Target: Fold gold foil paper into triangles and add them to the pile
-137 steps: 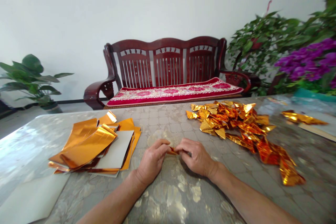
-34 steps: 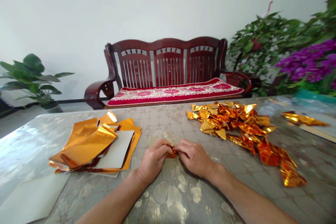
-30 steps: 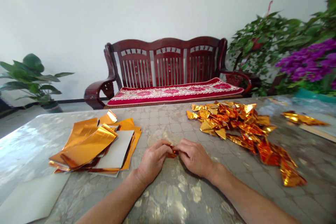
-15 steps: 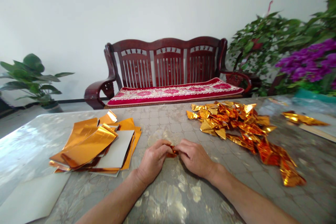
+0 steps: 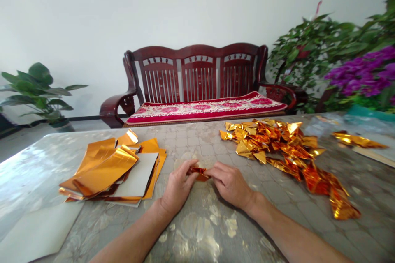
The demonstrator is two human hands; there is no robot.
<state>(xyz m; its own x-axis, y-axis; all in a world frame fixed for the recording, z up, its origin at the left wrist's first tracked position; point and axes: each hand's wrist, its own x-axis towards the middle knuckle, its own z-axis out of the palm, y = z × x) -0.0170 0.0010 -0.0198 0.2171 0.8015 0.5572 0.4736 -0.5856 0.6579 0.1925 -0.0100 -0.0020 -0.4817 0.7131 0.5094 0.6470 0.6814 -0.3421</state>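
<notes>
- The person is holding a small folded foil-paper piece (image 5: 201,174) low over the patterned tabletop (image 5: 197,222), midway between both hands.
- The left hand (image 5: 178,185) is keeping thumb and forefinger narrow around the piece's left end; its other fingers are curling underneath, mostly hidden.
- The right hand (image 5: 231,183) is pinching the right end between thumb and fingertips (the exact contact is too small to tell).
- Since both grips are sharing such a small piece, steadying one end while the other hand is working the edge would likely give the neatest crease.
- Light, even pressure probably suits this shiny paper; hard squeezing could be crumpling or tearing it.
- Both forearms are leaning in from the near side, so bracing the wrists on the table should be helping steadiness.
- The gold foil-paper sheets (image 5: 101,176) are lying well to the left, and the folded foil pieces (image 5: 277,144) are sitting in a heap to the right, leaving the hands room between them.
</notes>
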